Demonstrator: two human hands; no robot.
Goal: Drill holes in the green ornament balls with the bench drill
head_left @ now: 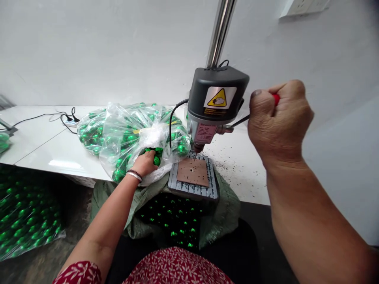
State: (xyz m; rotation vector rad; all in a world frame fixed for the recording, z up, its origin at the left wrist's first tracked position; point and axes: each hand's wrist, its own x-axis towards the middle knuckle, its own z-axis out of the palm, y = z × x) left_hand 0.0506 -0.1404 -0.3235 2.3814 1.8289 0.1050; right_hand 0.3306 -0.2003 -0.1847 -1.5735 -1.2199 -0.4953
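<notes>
My right hand (280, 118) is closed round the red-tipped lever (240, 120) of a small bench drill press (197, 102). My left hand (143, 163) reaches into the mouth of a clear plastic bag (111, 136) of shiny green balls. Its fingers are curled on a green ball (156, 161), partly hidden by the hand. Below the chuck, the drill bit (195, 156) points down at a brown square board (199, 173) with a small hole, apart from it. The board lies on the ribbed grey base (209, 192), scattered with dark chips.
A green woven sack (226, 213) holding many green balls hangs open below the base. Another clear bag of balls (26, 221) stands on the floor at left. A power strip (71, 121) with black cords lies on the white table (44, 148). Chips litter the table's right side.
</notes>
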